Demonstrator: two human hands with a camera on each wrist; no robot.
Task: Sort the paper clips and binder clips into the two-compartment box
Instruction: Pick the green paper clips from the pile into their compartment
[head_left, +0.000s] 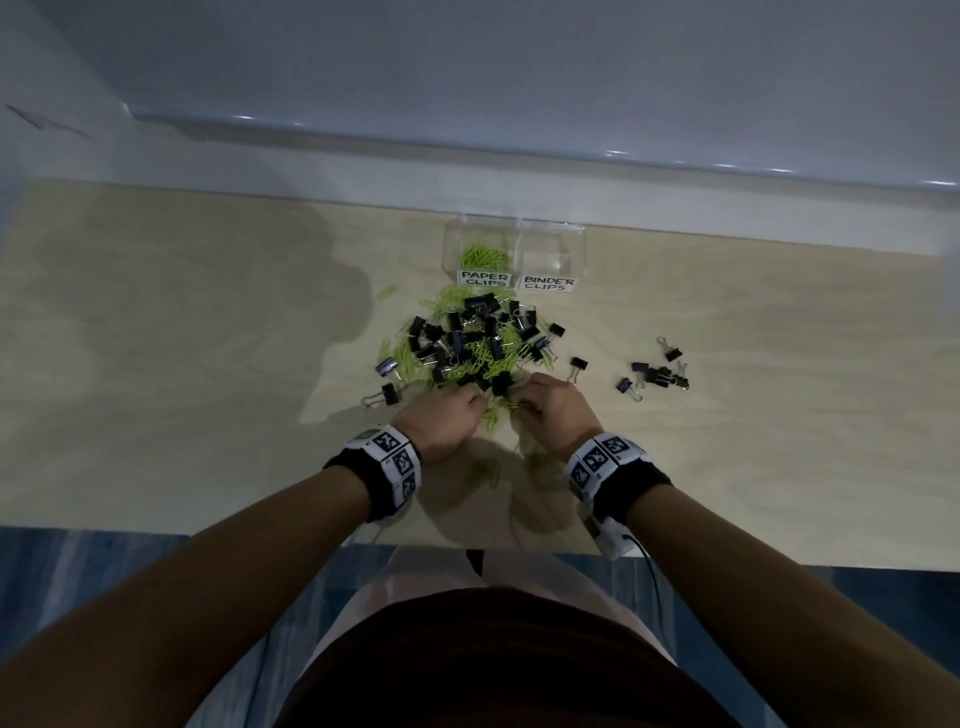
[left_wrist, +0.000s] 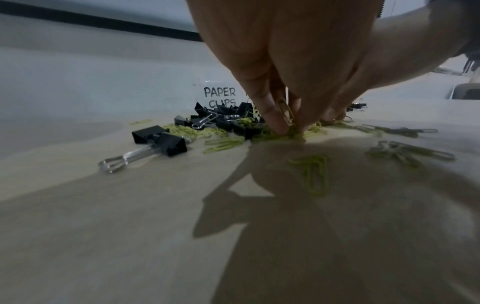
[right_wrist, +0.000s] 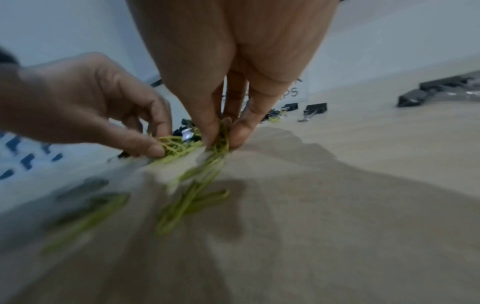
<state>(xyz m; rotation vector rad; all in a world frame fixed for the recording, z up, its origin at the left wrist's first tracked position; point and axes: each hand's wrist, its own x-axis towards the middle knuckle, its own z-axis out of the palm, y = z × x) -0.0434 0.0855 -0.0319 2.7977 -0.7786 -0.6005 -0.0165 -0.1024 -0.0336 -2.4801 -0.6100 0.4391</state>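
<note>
One box (head_left: 550, 244), two labels (head_left: 484, 278), two hands (head_left: 441, 415), countless clips (head_left: 467, 338)

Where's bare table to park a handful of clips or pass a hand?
Free: the table left of the mixed pile, and far right past the stray binder clips. Crowded: pile up to the box, around both hands.

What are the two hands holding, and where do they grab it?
Both hands pinch green paper clips at the fingertips: right hand, left hand.

Near paper clips (right_wrist: 85, 214) (right wrist) blurred
</note>
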